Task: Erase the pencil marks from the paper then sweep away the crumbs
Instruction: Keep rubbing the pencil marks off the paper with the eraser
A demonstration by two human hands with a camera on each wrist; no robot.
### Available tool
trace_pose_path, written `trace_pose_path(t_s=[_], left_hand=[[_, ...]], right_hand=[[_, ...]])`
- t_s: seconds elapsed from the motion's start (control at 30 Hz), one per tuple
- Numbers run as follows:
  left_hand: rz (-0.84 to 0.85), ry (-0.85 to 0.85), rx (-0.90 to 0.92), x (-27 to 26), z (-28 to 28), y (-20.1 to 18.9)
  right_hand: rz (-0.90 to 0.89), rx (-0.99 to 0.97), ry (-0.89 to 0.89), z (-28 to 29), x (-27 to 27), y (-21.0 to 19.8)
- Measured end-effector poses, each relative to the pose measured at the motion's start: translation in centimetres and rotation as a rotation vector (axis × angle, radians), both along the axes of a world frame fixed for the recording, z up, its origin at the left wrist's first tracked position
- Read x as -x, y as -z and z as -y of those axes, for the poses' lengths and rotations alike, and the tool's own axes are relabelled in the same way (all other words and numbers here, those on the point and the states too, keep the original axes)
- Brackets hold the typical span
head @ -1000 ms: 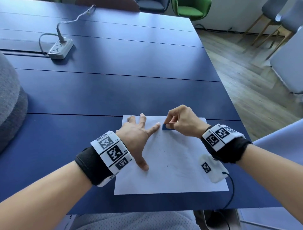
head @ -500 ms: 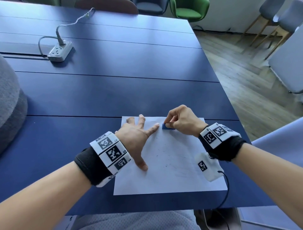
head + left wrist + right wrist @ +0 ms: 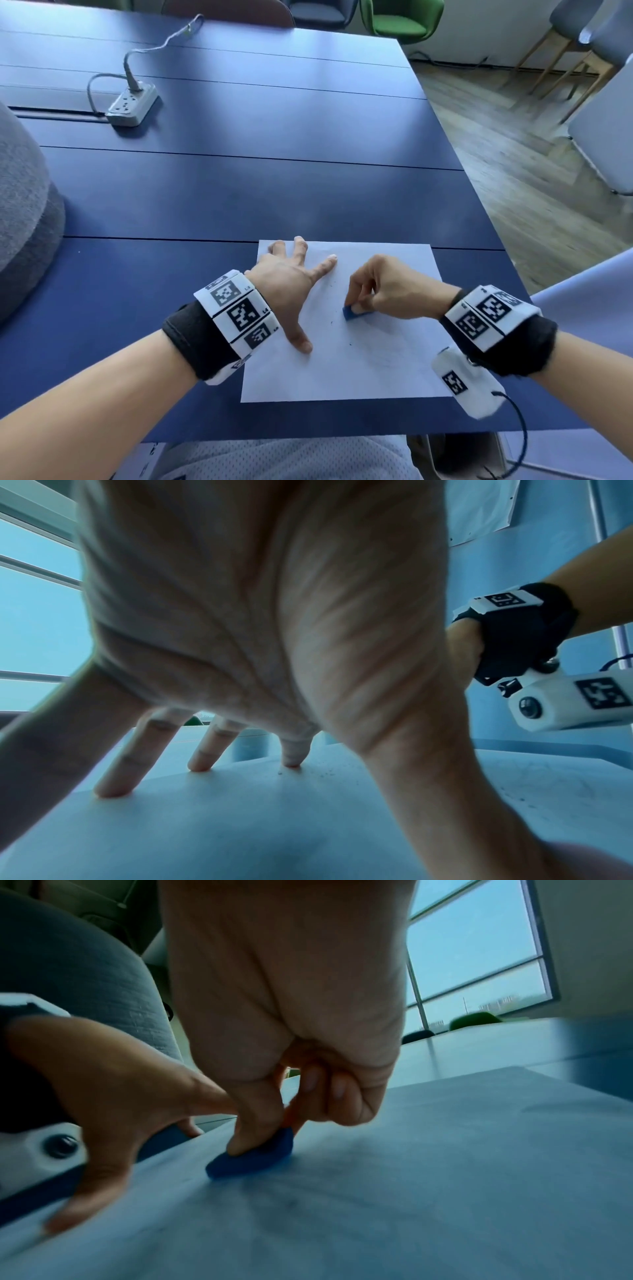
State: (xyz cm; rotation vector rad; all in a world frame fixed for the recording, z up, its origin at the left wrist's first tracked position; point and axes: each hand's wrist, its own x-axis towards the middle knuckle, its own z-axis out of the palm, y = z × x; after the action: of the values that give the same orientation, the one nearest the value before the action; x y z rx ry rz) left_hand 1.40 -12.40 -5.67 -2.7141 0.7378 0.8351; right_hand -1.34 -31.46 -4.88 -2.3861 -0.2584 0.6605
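Pinching: right hand (image 3: 387,287) has thumb + curled fingers clamped on blue eraser (image 3: 350,312), pressing it flat onto the paper (image 3: 342,370)
Eraser loc: approx mid-sheet, just right of left hand's thumb; in right wrist view eraser (image 3: 251,1158) sits under the thumb tip, touching paper
L hand: left hand (image 3: 291,291) flat on paper's left part, fingers straight + spread apart, tips pressing down; fingertips (image 3: 113,791) touch sheet in left wrist view
Paper: white, lies on blue table (image 3: 239,192) near front edge, faint pencil marks (image 3: 387,353) on right half
Crumbs: small dark specks (image 3: 332,284) between the two hands
Bkgd: grey power strip (image 3: 132,104) w/ cable far left on table; green chair (image 3: 400,19) beyond far edge
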Motion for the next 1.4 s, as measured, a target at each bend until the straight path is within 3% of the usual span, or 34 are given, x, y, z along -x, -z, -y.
trace_pose_path(t_s=[0.1,0.27,0.4,0.57,0.7,0.83,1.0,1.17,1.3,1.4], left_hand=[[0.009,0.019,-0.008,0.1,0.1,-0.3],[0.014,0.020,-0.021,0.2,0.2,-0.4],[0.024,0.030,-0.017,0.2,0.2,-0.5],[0.018,0.018,-0.016,0.3,0.2,-0.5],[0.027,0.031,-0.024,0.2,0.4,-0.6],[0.021,0.017,-0.027,0.2,0.4,-0.7],[0.023,0.026,-0.025,0.3,0.4,-0.7],[0.020,0.014,-0.021,0.3,0.3,-0.9],[0.025,0.025,-0.021,0.4,0.4,-0.9],[0.030,0.028,-0.029,0.4,0.5,-0.8]], right_hand=[[0.119,0.001,0.105,0.0,-0.1,0.2],[-0.069,0.061,-0.088,0.0,1.5,-0.1],[0.117,-0.010,0.050,-0.2,0.6,0.2],[0.016,0.048,-0.147,0.1,2.5,0.1],[0.164,0.017,-0.063,-0.4,2.1,0.2],[0.029,0.074,-0.204,0.3,3.9,-0.2],[0.132,0.042,-0.144,-0.6,3.1,0.0],[-0.002,0.099,-0.263,0.6,4.3,-0.7],[0.164,0.033,-0.072,0.2,3.7,0.1],[0.114,0.029,-0.088,1.1,5.2,0.2]])
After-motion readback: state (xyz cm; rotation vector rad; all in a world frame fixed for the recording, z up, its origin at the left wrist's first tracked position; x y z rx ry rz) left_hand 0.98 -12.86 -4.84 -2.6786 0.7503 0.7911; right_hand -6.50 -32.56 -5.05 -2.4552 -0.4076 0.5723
